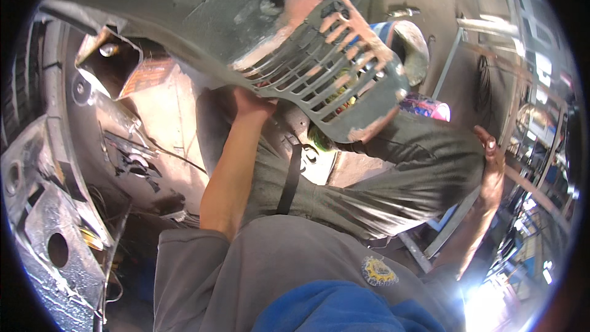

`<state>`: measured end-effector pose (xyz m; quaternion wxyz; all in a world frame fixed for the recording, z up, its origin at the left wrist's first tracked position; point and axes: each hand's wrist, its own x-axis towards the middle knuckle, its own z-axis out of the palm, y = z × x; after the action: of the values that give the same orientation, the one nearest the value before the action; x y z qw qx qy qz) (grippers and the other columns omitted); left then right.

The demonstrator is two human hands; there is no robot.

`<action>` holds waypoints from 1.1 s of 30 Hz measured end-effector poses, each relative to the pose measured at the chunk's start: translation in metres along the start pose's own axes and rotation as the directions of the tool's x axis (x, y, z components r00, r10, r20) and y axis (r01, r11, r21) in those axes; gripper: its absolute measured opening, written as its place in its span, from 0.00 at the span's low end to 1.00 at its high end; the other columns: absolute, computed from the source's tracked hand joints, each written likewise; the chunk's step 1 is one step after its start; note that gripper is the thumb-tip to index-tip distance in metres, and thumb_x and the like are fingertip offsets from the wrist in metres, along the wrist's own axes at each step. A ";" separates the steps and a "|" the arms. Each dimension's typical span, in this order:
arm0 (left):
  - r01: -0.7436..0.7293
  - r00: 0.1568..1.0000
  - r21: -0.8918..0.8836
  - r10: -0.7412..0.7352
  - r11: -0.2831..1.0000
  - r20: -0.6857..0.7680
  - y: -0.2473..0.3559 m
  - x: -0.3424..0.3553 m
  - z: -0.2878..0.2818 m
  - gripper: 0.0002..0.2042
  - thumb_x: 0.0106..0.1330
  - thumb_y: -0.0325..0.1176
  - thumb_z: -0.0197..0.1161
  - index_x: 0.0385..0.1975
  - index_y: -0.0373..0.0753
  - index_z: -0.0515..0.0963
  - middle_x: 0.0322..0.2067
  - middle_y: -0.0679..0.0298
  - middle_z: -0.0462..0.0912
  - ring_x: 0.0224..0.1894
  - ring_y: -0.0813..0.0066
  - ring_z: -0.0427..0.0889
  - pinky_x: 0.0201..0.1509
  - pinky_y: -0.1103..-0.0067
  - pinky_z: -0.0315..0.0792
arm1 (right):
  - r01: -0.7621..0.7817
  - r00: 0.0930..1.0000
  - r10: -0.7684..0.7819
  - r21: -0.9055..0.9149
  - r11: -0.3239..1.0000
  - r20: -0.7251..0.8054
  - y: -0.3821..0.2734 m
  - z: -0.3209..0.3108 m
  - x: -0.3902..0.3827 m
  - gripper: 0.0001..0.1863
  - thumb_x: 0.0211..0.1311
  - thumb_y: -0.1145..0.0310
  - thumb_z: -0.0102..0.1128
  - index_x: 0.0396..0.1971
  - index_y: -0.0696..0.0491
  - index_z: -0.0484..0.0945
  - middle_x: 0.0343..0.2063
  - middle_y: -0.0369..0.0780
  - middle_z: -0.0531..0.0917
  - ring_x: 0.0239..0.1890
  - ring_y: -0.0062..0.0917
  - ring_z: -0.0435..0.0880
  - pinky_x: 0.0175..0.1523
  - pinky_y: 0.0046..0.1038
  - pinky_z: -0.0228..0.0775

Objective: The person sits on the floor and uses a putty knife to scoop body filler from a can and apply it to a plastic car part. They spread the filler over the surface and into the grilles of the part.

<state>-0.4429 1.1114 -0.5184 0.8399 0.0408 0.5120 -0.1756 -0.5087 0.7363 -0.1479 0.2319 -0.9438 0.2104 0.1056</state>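
Observation:
A large dark grey car bumper (203,15) with a slotted grille lies slantwise over my lap. Pinkish filler patches cover parts of it around the slots. My left hand (254,103) reaches under its near edge; the bumper hides the fingers, so their grip cannot be made out. Beside my bent right knee, my right hand (490,149) rests with fingers extended and nothing visible in it, apart from the bumper.
Metal body parts (61,246) with round holes stand at the left, near an open box (110,61). Beyond the grille are a rounded pale container (413,49) and a pink-purple can (427,107). Metal racks (516,104) line the right side.

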 end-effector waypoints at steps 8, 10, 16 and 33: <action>-0.052 0.986 0.631 -0.060 0.774 0.155 0.021 -0.149 -0.020 0.21 0.74 0.42 0.50 0.57 0.32 0.68 0.50 0.51 0.78 0.52 0.53 0.79 0.57 0.65 0.74 | -0.225 0.856 0.103 -0.185 0.957 -0.507 0.009 0.045 -0.083 0.38 0.71 0.36 0.39 0.60 0.57 0.71 0.57 0.52 0.77 0.60 0.47 0.76 0.61 0.40 0.69; -0.301 0.952 0.876 0.168 0.377 0.255 0.030 -0.175 -0.025 0.22 0.73 0.42 0.52 0.57 0.31 0.69 0.52 0.49 0.78 0.53 0.51 0.78 0.58 0.65 0.73 | -0.246 0.841 0.076 -0.254 0.935 -0.536 0.017 0.049 -0.090 0.37 0.72 0.38 0.39 0.62 0.57 0.69 0.58 0.52 0.76 0.60 0.48 0.75 0.61 0.41 0.69; -0.227 0.753 0.686 0.322 -0.691 0.573 0.057 -0.188 -0.095 0.29 0.67 0.43 0.59 0.63 0.30 0.67 0.64 0.41 0.67 0.67 0.45 0.64 0.70 0.60 0.60 | -0.206 0.849 -0.009 -0.347 0.915 -0.528 -0.008 0.065 -0.093 0.35 0.72 0.44 0.45 0.65 0.58 0.63 0.62 0.54 0.70 0.61 0.50 0.73 0.60 0.42 0.70; 0.236 0.772 0.813 0.611 -0.533 0.177 0.033 -0.134 -0.045 0.54 0.53 0.64 0.61 0.73 0.33 0.46 0.67 0.33 0.57 0.67 0.34 0.62 0.68 0.54 0.62 | -0.038 0.964 -0.045 -0.302 0.953 -0.263 0.035 0.044 -0.114 0.17 0.72 0.62 0.51 0.54 0.54 0.77 0.51 0.53 0.81 0.51 0.45 0.81 0.55 0.39 0.73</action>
<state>-0.5252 1.1876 -0.4263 0.2244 0.8872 0.2642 -0.3046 -0.6303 0.7694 -0.1660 0.0537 -0.9742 0.2191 0.0081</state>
